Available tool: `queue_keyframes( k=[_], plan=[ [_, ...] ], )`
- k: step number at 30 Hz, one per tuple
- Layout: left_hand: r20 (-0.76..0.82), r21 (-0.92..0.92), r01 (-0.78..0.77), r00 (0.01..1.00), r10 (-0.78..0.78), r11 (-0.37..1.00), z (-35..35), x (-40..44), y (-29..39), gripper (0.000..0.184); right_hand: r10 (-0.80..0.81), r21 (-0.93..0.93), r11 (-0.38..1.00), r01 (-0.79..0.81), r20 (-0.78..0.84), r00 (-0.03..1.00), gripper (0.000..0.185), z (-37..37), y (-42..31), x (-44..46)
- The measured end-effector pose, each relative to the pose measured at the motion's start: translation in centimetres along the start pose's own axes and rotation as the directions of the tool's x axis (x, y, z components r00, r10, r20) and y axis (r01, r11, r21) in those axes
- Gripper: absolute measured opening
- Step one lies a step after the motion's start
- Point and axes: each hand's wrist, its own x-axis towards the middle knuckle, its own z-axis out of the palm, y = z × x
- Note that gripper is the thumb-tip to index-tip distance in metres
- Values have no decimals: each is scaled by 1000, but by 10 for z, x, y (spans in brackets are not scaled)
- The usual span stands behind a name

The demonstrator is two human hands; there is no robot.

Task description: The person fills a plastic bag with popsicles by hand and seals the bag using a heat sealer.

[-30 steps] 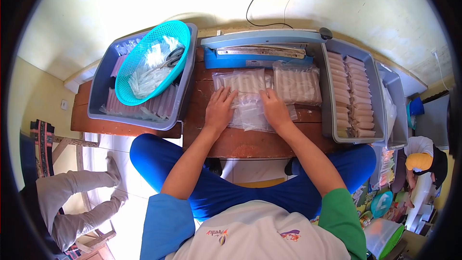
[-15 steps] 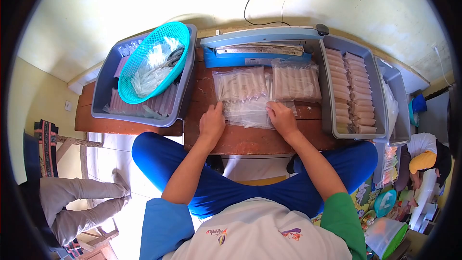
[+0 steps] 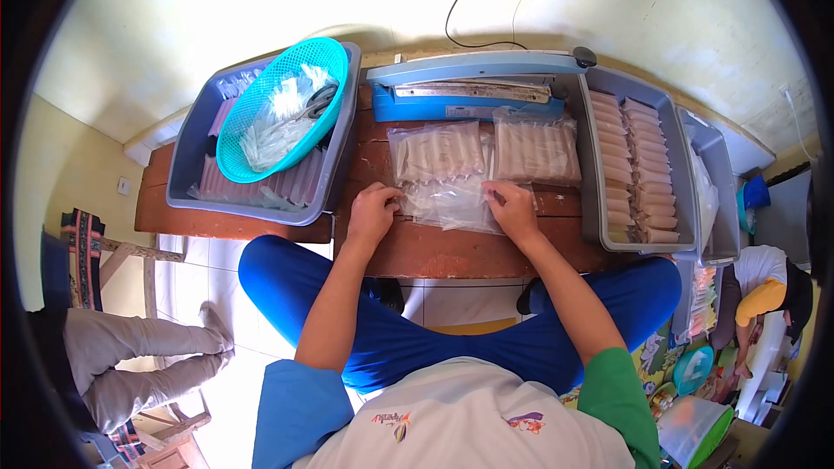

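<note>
A clear plastic bag (image 3: pixel 437 153) holding a row of pale pinkish-brown filled tubes lies flat on the wooden table, its loose, crinkled end toward me. My left hand (image 3: pixel 373 213) has its fingers curled together at the left edge of that loose end. On the opposite edge, my right hand (image 3: pixel 514 210) pinches the plastic between thumb and fingers. A second filled bag (image 3: pixel 536 149) of similar tubes lies just to the right. Behind both bags stands a blue paper cutter (image 3: pixel 469 108) with a long arm.
At left, a grey tub (image 3: pixel 178 195) holds tubes, with a turquoise basket (image 3: pixel 228 143) of clear bags and scissors tilted on top. A grey crate (image 3: pixel 593 208) with stacked tubes stands at right. One person's legs (image 3: pixel 152 347) are at left; another person (image 3: pixel 764 282) bends at far right.
My left hand has shifted slightly left and turned, its fingers now pointing more to the right. My right hand stays at the bag's right edge. The filled bags lie as before.
</note>
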Motion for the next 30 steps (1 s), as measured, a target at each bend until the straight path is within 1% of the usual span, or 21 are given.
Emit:
queue_keyframes(
  k=[2,5,7,8,10,11,13,14,16,18,20,21,22,23,24,25,26,27,28,29,30],
  plan=[
    [-10,47,-23,1000,23,999,-1,0,1,18,-173,-18,985,172,-95,980,19,7,6,0],
    [-18,106,-70,997,72,992,3,2,-3,14,-183,-54,982,178,-100,978,14,8,9,-1],
    [-69,152,-167,981,179,974,6,3,-6,13,-192,-53,981,187,-125,973,13,8,9,-1],
    [-69,153,-169,981,181,974,6,5,-5,13,-204,-53,979,198,-149,968,11,6,5,1],
    [-315,-43,-264,919,237,964,7,10,-1,14,-189,-45,982,184,-164,968,9,0,-3,8],
    [-317,-43,-267,918,240,963,5,14,4,14,-173,-35,985,169,-175,969,8,-5,-11,12],
    [-440,-244,-221,893,95,944,-4,24,18,13,-175,-37,985,171,-197,965,6,-16,-29,27],
    [-441,-245,-224,892,98,943,-7,28,22,13,-177,-38,984,173,-214,961,5,-23,-38,36],
    [-491,-574,-300,871,-27,762,-14,39,32,10,-201,-35,979,198,-258,945,6,-38,-56,55],
    [-483,-615,-289,873,-61,734,-25,41,46,9,-222,-33,974,223,-301,927,7,-52,-67,68],
    [-375,-744,-190,912,-165,640,-35,42,57,11,-208,20,975,223,-286,935,7,-65,-74,76],
    [-335,-778,-168,926,-173,605,-40,37,62,11,-210,18,974,224,-286,935,7,-72,-79,73],
    [-334,-780,-167,926,-175,603,-44,30,64,11,-128,85,986,146,-186,974,6,-80,-85,66],
    [-259,-819,-124,951,-169,560,-48,24,65,10,-48,144,988,59,-79,996,7,-87,-89,57],
    [-182,-854,-76,970,-160,515,-51,17,65,9,-48,143,988,59,-75,996,7,-92,-91,48],
    [-143,-860,-35,975,-173,510,-53,8,65,8,0,197,980,1,-3,1000,7,-97,-93,36],
    [-140,-860,-32,974,-177,510,-55,-2,65,8,44,247,967,-60,69,997,8,-101,-94,26],
    [-92,-846,17,980,-177,532,-56,-11,64,10,45,247,967,-61,72,996,8,-104,-95,20],
    [-39,-830,67,983,-178,554,-57,-18,65,11,94,265,955,-131,147,985,9,-107,-95,13],
    [-3,-840,108,979,-204,531,-59,-23,68,12,143,279,938,-204,223,964,9,-108,-94,8],
    [3,-840,115,978,-207,531,-57,-23,67,12,149,279,937,-210,225,963,9,-108,-91,8]
  ],
)
